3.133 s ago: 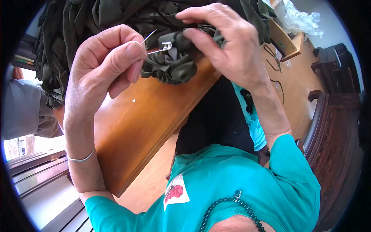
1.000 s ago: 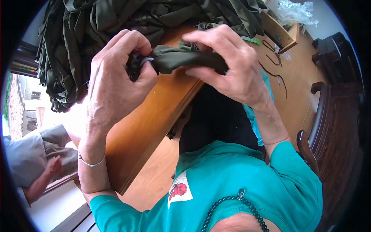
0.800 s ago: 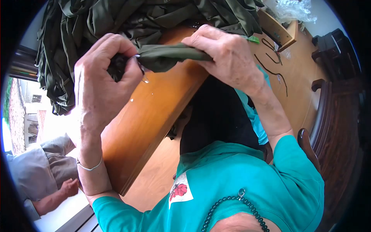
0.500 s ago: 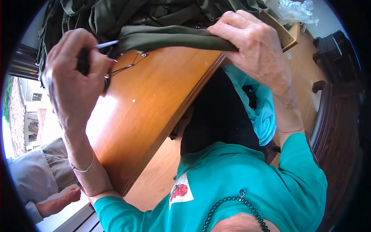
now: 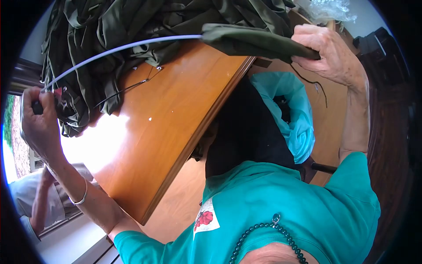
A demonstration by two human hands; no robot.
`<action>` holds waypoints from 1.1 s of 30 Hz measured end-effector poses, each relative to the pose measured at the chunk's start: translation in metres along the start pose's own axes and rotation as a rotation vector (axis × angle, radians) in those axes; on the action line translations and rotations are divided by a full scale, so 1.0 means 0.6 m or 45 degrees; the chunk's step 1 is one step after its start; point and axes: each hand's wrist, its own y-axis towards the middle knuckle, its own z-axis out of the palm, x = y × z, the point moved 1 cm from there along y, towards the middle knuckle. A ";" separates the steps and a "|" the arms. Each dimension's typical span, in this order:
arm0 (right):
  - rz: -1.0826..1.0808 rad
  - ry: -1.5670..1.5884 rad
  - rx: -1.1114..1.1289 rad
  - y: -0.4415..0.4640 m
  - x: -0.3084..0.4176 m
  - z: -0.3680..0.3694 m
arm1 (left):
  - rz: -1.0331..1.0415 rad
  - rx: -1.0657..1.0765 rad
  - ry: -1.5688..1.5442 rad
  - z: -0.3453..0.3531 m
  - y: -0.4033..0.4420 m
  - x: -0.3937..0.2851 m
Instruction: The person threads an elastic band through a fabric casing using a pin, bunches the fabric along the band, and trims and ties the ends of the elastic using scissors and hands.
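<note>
My left hand (image 5: 41,121), at the far left, is closed round the end of a long white cord (image 5: 127,47). A dark object shows inside its fingers, too hidden to name. The cord arcs up and right into the open end of a narrow dark green fabric tube (image 5: 255,43). My right hand (image 5: 329,55) pinches the tube's other end at the upper right, holding it raised over the table corner. A thin dark string (image 5: 314,82) hangs below that hand. Behind the cord lies a heap of dark green cloth (image 5: 145,22).
The wooden table (image 5: 176,119) slants across the middle, with a dark cord with metal ends (image 5: 132,87) on it. A turquoise bag (image 5: 303,127) stands beside my legs. Clear plastic wrap (image 5: 327,9) lies at the back right. Another person's arm (image 5: 40,200) is at the lower left.
My hands have moved apart, left hand to the left and down, right hand to the right. A long stretch of white cord now shows between my left hand and the fabric tube.
</note>
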 end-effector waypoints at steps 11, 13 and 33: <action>0.507 0.684 0.236 -0.123 -0.096 0.030 | -0.094 0.223 -0.929 -0.034 -0.093 0.082; 0.480 0.951 0.147 -0.109 -0.097 0.015 | -0.197 0.290 -1.078 -0.021 -0.104 0.060; -0.051 0.225 -0.246 0.296 0.049 0.137 | 0.261 0.784 -0.508 -0.065 -0.211 -0.124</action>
